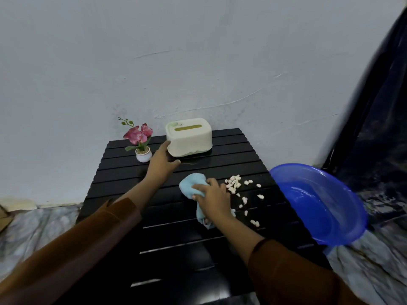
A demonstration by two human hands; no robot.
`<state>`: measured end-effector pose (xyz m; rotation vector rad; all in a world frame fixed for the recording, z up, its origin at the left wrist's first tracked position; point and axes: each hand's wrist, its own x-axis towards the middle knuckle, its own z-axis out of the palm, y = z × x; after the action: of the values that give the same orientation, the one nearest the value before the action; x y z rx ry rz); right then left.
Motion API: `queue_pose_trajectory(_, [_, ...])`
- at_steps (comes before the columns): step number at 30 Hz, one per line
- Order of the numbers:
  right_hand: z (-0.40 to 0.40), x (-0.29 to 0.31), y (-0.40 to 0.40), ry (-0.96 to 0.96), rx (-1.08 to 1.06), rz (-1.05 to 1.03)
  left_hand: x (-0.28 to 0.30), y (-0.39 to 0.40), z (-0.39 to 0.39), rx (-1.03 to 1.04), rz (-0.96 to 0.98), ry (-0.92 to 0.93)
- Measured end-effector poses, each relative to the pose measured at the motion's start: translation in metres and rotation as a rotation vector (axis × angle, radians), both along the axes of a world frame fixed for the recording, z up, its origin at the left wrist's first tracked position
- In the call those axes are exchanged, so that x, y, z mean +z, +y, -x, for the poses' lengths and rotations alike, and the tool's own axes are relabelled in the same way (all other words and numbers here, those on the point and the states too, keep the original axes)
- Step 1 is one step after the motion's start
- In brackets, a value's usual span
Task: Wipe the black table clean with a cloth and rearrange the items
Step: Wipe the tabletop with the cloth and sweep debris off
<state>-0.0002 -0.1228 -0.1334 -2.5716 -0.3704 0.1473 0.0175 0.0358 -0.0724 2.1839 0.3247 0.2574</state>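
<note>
The black slatted table [154, 234] stretches from me to the wall. My right hand [212, 200] presses a light blue cloth [190, 182] onto its middle. Several small white crumbs [234, 183] lie scattered just right of the cloth. My left hand [161, 164] grips the near left corner of a cream tissue box [189, 138] standing at the back of the table. A small white pot with a pink flower [142, 140] stands left of the box, close to my left hand.
A blue plastic basin [319, 203] sits off the table's right edge, on patterned fabric [370, 267]. A pale wall [198, 62] rises right behind the table. Dark fabric [378, 119] hangs at the right.
</note>
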Motion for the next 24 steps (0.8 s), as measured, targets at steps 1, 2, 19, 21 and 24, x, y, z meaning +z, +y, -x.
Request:
queue_pose_trajectory(1, [0.006, -0.004, 0.001, 0.013, 0.000, 0.033, -0.003, -0.002, 0.007, 0.008, 0.008, 0.020])
queue_pose_trajectory(2, [0.011, -0.006, 0.001, 0.022, 0.004, 0.064, -0.005, -0.003, 0.013, 0.021, 0.017, 0.042])
queue_pose_trajectory(19, [0.025, -0.006, -0.181, -0.029, -0.310, 0.047, -0.052, -0.119, 0.030, 0.011, -0.228, 0.417])
queue_pose_trajectory(21, [0.028, -0.017, -0.195, -0.018, -0.317, 0.075, -0.059, -0.130, 0.031, 0.032, -0.285, 0.449])
queue_pose_trajectory(24, [0.032, -0.033, -0.206, 0.000, -0.307, 0.138, -0.071, -0.139, 0.033, 0.099, -0.340, 0.437])
